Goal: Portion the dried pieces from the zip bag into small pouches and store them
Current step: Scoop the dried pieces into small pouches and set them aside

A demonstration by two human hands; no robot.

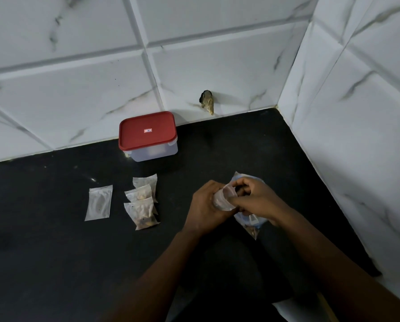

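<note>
My left hand [204, 206] grips a small clear pouch [224, 198], its mouth held open toward my right hand [254, 197]. The right fingers pinch at the pouch's mouth; what they hold is hidden. Under both hands lies the zip bag [250, 223] with dried brown pieces in its lower corner. To the left on the black counter [55, 252] lie three filled pouches [142, 203] overlapping each other, and one flat empty pouch [99, 202] further left.
A clear plastic box with a red lid [148, 135], shut, stands against the back tiled wall. A brownish chipped hole [208, 102] marks that wall low down. A tiled side wall [357, 135] bounds the counter on the right.
</note>
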